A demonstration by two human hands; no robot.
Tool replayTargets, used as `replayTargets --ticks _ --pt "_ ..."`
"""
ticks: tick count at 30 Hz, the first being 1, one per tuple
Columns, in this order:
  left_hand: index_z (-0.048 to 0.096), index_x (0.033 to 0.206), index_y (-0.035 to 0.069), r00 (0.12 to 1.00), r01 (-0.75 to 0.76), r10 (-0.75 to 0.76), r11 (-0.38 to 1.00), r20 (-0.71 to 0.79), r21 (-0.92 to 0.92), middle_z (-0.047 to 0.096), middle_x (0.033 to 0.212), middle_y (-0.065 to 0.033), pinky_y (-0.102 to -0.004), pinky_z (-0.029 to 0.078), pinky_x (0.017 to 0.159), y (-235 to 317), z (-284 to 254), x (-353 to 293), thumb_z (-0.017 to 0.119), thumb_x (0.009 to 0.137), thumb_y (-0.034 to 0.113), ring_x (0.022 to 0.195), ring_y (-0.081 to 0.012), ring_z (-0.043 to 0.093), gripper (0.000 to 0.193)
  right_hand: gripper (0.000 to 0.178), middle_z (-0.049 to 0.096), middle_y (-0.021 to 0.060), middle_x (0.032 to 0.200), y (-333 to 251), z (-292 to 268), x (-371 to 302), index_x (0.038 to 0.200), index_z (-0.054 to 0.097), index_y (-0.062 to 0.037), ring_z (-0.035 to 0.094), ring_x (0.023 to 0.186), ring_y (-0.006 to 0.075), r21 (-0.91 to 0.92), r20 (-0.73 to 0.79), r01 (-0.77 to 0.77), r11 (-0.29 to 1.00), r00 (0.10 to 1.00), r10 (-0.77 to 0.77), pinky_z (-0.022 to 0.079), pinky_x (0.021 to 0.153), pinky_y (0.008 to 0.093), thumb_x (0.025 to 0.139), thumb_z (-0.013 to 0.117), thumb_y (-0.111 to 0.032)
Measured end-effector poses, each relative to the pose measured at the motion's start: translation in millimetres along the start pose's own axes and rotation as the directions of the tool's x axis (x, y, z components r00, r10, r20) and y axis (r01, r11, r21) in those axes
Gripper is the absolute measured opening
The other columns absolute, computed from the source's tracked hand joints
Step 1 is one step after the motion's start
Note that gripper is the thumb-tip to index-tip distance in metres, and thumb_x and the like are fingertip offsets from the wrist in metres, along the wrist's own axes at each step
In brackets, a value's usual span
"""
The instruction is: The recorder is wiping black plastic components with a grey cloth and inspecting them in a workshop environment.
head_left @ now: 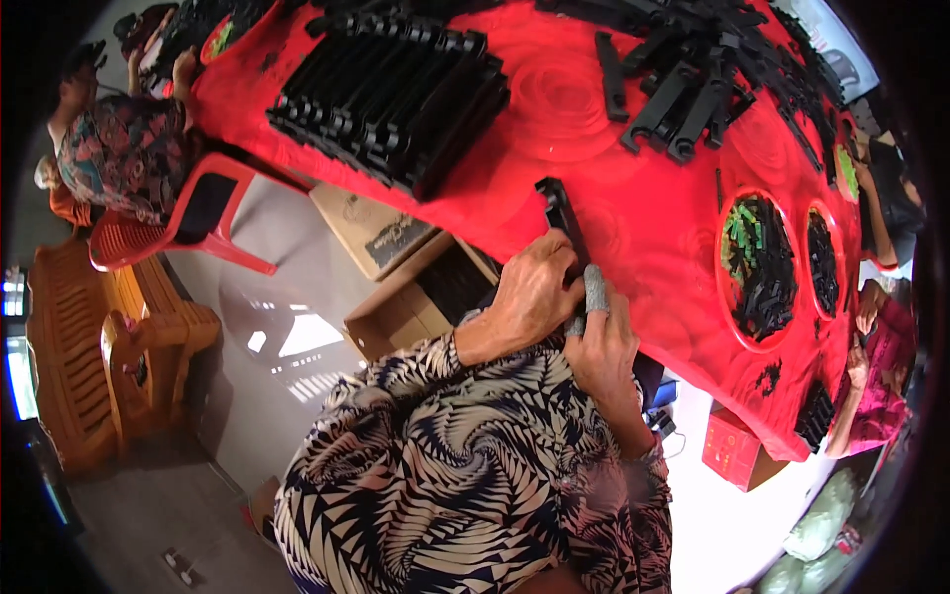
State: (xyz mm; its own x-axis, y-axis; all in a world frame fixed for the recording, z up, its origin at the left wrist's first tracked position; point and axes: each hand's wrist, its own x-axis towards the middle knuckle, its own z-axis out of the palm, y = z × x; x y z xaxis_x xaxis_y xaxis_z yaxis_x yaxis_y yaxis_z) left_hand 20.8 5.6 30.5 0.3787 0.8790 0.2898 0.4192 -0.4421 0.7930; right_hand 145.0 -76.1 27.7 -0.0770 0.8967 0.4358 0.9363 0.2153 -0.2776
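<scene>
A long black plastic part [560,208] with a hooked far end tilts over the edge of the red-covered table. Around its near half are the fingers of my left hand [529,297]. My right hand [606,351], with grey wraps on two fingers, presses in against the part's near end. What lies between the fingertips is hidden. To the far left is a stack of similar black parts [391,99], lined up in rows. A loose heap of black parts [683,94] spreads across the far right.
Right of my hands, a red basin [730,297] holds small black and green pieces, with a second red basin [819,267] beside it. Cardboard boxes [371,332] stand below the table's left edge, near a red chair [198,223]. Other people sit around the table.
</scene>
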Motion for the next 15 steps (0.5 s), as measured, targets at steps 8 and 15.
replayTargets --ticks 8,15 --pt "0.06 0.079 -0.005 0.992 0.085 -0.075 0.992 0.106 -0.098 0.056 0.088 -0.0193 -0.0469 0.05 0.067 -2 -6 8 0.068 0.07 0.008 0.079 -0.04 0.06 0.017 0.049 0.059 0.0236 0.109 2 5 3 0.12 0.055 0.0087 0.062 0.087 0.0372 -0.024 -0.068 0.024 0.999 0.997 -0.026 0.055 0.064 0.0395 0.072 0.061 0.003" --pt "0.055 0.097 -0.002 0.975 0.221 -0.195 0.787 0.108 -0.576 0.062 0.084 -0.0111 -0.0303 0.054 0.067 -17 -5 0 0.075 0.074 -0.001 0.078 -0.0189 0.066 0.031 0.048 0.06 0.0229 0.107 0 4 8 0.123 0.055 0.006 0.064 0.089 0.0377 0.136 -0.163 -0.097 0.986 0.98 0.118 0.055 0.072 0.0426 0.076 0.066 0.002"
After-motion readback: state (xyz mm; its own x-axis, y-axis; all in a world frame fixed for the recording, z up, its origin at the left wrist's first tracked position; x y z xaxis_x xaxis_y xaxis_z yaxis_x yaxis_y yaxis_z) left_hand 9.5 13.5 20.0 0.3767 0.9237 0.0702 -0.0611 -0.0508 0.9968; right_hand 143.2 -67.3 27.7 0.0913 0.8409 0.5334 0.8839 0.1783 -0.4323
